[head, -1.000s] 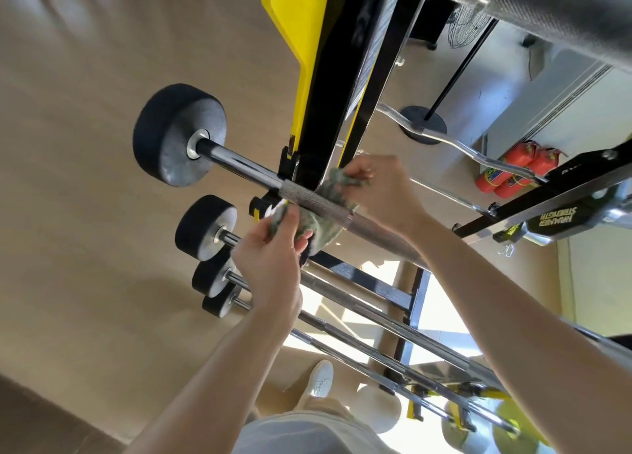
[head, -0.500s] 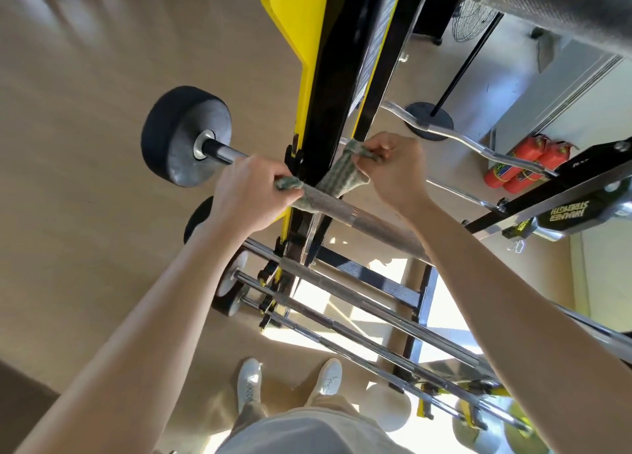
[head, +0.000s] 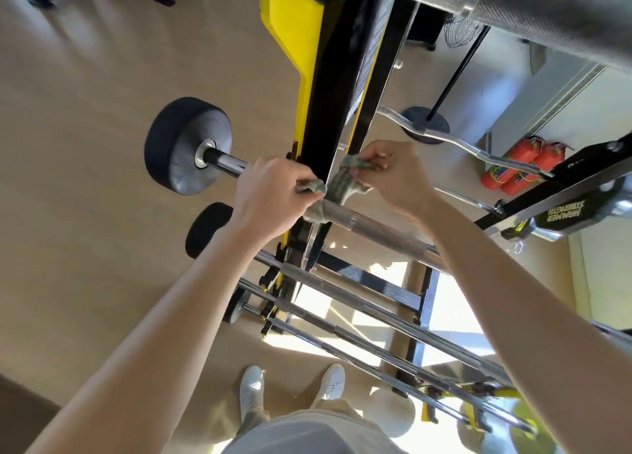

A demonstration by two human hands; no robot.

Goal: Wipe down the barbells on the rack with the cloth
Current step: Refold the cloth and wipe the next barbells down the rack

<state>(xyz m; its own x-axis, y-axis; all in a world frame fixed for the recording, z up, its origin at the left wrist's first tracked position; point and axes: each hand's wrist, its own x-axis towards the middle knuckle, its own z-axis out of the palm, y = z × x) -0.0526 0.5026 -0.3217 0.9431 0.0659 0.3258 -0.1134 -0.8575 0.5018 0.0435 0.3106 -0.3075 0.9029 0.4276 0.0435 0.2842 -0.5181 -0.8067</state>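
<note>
Grey cloth (head: 339,183) is looped over the top barbell (head: 376,229), on the knurled shaft right at the black-and-yellow rack upright (head: 337,94). The left hand (head: 270,193) has fingers curled round one cloth end, down against the bar; possibly gripping the bar too, hard to tell. The right hand (head: 393,176) pinches the other end just above the bar. A fixed black weight (head: 186,146) sits on the bar's left end. More barbells (head: 342,294) are racked below.

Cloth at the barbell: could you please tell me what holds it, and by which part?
Both hands hold the cloth: the left hand grips its left end, the right hand its right end.
</note>
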